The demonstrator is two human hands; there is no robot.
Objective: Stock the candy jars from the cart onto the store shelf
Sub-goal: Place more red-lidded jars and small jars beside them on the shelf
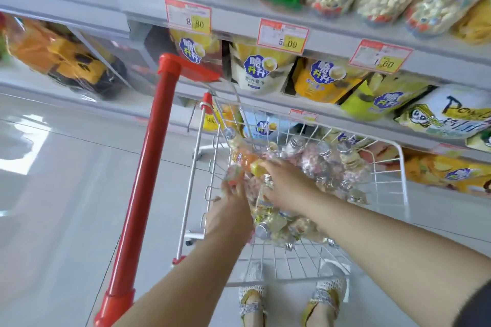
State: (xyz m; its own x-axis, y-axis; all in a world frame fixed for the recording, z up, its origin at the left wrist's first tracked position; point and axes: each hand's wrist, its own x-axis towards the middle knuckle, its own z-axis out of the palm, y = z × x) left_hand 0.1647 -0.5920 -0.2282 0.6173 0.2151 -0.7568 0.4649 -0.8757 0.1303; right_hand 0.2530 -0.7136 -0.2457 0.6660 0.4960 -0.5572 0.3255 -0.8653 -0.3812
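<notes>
Two grips reach into the cart (401,164) — the left grip (230,207) is curled round one reddish jar (233,176) at its left edge. The right grip (285,184) touches one orange jar (245,159), hold untellable. Perhaps a dozen candy jars (321,156) are heaped inside — blurred.

One cart (148,167), two hands (231,210) (285,186), two shoes (252,302) (325,300)

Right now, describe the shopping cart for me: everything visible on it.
The cart is a white wire basket with a thick red handle bar and red corner caps, looking like coated metal and plastic. It stands upright on the pale tiled floor, its far end close to the snack shelf. Clear candy jars with silver caps lie heaped inside. The left hand and right hand reach into the heap; blur hides their grip.
</notes>
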